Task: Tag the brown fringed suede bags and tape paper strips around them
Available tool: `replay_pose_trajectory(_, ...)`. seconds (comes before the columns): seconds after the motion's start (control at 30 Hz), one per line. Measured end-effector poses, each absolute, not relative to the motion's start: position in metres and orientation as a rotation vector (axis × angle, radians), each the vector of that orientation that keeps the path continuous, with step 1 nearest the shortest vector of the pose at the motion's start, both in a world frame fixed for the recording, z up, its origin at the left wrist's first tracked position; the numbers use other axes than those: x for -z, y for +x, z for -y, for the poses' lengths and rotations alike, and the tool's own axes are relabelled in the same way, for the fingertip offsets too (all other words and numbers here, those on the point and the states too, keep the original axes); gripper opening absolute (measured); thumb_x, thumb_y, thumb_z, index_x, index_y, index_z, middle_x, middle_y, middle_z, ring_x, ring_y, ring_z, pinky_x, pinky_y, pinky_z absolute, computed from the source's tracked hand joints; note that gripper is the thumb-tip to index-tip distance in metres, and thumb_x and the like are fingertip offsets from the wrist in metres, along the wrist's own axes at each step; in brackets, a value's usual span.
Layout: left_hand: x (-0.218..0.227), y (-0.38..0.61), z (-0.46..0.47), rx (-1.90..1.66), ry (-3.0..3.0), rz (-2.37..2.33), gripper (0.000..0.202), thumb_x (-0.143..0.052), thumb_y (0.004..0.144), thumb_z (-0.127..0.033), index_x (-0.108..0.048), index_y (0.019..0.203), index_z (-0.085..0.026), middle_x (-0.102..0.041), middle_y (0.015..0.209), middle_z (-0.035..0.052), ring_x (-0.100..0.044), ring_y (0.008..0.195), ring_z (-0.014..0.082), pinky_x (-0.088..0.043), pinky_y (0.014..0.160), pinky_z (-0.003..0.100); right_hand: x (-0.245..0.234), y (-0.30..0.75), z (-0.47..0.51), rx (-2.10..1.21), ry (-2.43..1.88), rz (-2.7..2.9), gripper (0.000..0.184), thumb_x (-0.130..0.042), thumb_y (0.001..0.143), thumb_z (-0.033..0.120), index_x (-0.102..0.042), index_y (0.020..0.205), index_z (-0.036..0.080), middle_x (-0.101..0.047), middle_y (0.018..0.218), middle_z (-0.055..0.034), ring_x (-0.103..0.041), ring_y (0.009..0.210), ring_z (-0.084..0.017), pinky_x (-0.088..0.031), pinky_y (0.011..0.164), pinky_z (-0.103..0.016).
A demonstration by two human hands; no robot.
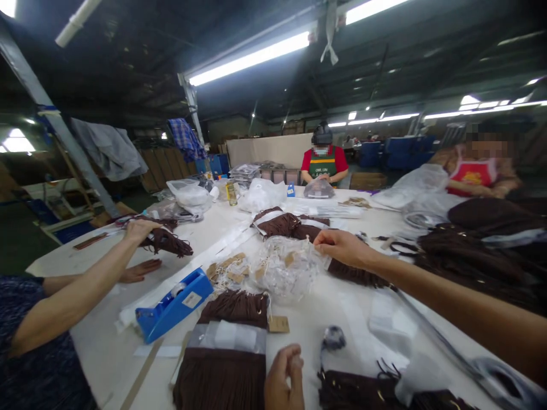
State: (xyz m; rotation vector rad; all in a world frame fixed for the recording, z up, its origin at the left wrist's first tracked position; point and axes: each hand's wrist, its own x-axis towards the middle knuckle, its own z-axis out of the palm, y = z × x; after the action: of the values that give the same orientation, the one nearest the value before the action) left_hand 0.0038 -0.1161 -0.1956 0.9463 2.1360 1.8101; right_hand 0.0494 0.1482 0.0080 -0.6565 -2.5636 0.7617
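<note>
Fabric (pixel 220 376), dark brown, fringed, plastic-banded, lay on the white table (pixel 305 330) beside my left hand (pixel 284 378), fingers curled. My right hand (pixel 342 247) had thumb and forefinger together at a crumpled clear plastic bag (pixel 280 276); I couldn't tell whether either gripped. Leftward sat a blue tape dispenser (pixel 182 307).

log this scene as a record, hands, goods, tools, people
left hand: beside the fringed brown bundle, contact unclear
right hand: at the clear plastic bag, hold unclear
bundle: clear band across it, kraft tag at upper right
tool: blue tape dispenser, left of the bundle
at left: co-worker's hand on a dark fringed piece
far side: green-aproned person, red-aproned person
</note>
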Motion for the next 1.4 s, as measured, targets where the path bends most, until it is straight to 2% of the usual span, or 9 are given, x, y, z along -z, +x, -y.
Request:
replay_pose_trajectory(0.17, 0.102, -0.009, 0.115, -2.011, 0.994, -2.070, 0.043, -0.048, 0.098, -0.038, -0.049, 0.136, -0.019, -0.061, 0.131, 0.0136, -0.061, 0.116, 0.0213, -0.049, 0.099, 0.036, -0.032, 0.088, -0.101, -1.049, -0.506, 2.649, 0.019, -0.055, 0.081, 0.035, -0.063, 0.085, 0.018, -0.063, 0.073, 0.0014, -0.054, 0.067, -0.014, -0.040, 0.061, -0.024)
replay_pose_trajectory(0.23, 0.066, -0.018, 0.116, -2.134, 1.068, -2.069, 0.043, -0.045, 0.099, -0.038, -0.048, 0.138, -0.021, -0.053, 0.142, 0.0124, -0.052, 0.128, 0.0216, -0.041, 0.108, 0.038, -0.043, 0.100, -0.086, -1.115, -0.431, 2.693, 0.019, -0.055, 0.083, 0.035, -0.063, 0.086, 0.018, -0.062, 0.074, 0.0011, -0.053, 0.069, -0.014, -0.040, 0.062, -0.023)
replay_pose_trajectory(0.33, 0.036, -0.029, 0.117, -2.089, 1.162, -1.819, 0.041, -0.039, 0.101, -0.043, -0.056, 0.132, -0.022, -0.058, 0.137, 0.0093, -0.053, 0.127, 0.0220, -0.039, 0.110, 0.041, -0.058, 0.112, -0.070, -1.099, -0.301, 2.768, 0.019, -0.054, 0.085, 0.034, -0.064, 0.088, 0.018, -0.062, 0.078, 0.0005, -0.054, 0.073, -0.014, -0.041, 0.066, -0.024)
replay_pose_trajectory(0.5, 0.045, -0.028, 0.115, -1.735, 1.077, -1.432, 0.047, -0.051, 0.094, -0.054, -0.066, 0.121, -0.019, -0.069, 0.120, 0.0111, -0.064, 0.109, 0.0251, -0.048, 0.098, 0.040, -0.066, 0.114, -0.058, -0.968, -0.177, 2.806, 0.020, -0.054, 0.085, 0.032, -0.064, 0.093, 0.017, -0.065, 0.085, -0.0031, -0.058, 0.081, -0.018, -0.044, 0.073, -0.028)
replay_pose_trajectory(0.67, 0.062, -0.017, 0.127, -1.779, 0.888, -1.243, 0.052, -0.048, 0.094, -0.057, -0.065, 0.121, -0.016, -0.071, 0.114, 0.0138, -0.064, 0.109, 0.0258, -0.046, 0.098, 0.039, -0.055, 0.111, -0.055, -0.915, -0.195, 2.805, 0.020, -0.052, 0.087, 0.033, -0.063, 0.093, 0.018, -0.066, 0.086, -0.0034, -0.059, 0.082, -0.019, -0.043, 0.074, -0.029)
replay_pose_trajectory(0.73, 0.060, -0.014, 0.135, -1.728, 0.880, -1.170, 0.051, -0.048, 0.095, -0.055, -0.065, 0.120, -0.013, -0.073, 0.103, 0.0139, -0.067, 0.101, 0.0240, -0.046, 0.098, 0.039, -0.054, 0.115, -0.056, -0.879, -0.238, 2.800, 0.021, -0.051, 0.087, 0.034, -0.063, 0.092, 0.018, -0.066, 0.085, -0.0029, -0.058, 0.081, -0.019, -0.042, 0.072, -0.029)
replay_pose_trajectory(0.9, 0.049, -0.006, 0.145, -1.597, 0.871, -1.195, 0.037, -0.067, 0.086, -0.042, -0.066, 0.109, -0.013, -0.073, 0.082, 0.0072, -0.066, 0.079, 0.0164, -0.049, 0.086, 0.031, -0.053, 0.141, -0.056, -0.904, -0.361, 2.732, 0.024, -0.052, 0.088, 0.041, -0.061, 0.090, 0.018, -0.062, 0.079, -0.0010, -0.054, 0.076, -0.017, -0.040, 0.069, -0.027)
replay_pose_trajectory(1.17, 0.034, 0.034, 0.147, -1.502, 1.060, -1.353, 0.031, -0.066, 0.086, -0.044, -0.069, 0.097, -0.014, -0.073, 0.075, 0.0054, -0.066, 0.072, 0.0162, -0.050, 0.077, 0.028, -0.026, 0.230, -0.018, -1.030, -0.584, 2.598, 0.020, -0.052, 0.089, 0.035, -0.063, 0.087, 0.018, -0.063, 0.078, -0.0001, -0.055, 0.073, -0.016, -0.040, 0.070, -0.027)
replay_pose_trajectory(1.4, 0.039, 0.061, 0.132, -1.375, 1.416, -1.628, 0.047, -0.063, 0.079, -0.067, -0.073, 0.085, -0.021, -0.077, 0.084, 0.0055, -0.072, 0.080, 0.0234, -0.056, 0.072, 0.028, -0.012, 0.307, 0.027, -1.230, -0.757, 2.295, 0.012, -0.055, 0.081, 0.020, -0.065, 0.087, 0.018, -0.063, 0.074, 0.0020, -0.057, 0.070, -0.013, -0.041, 0.064, -0.021)
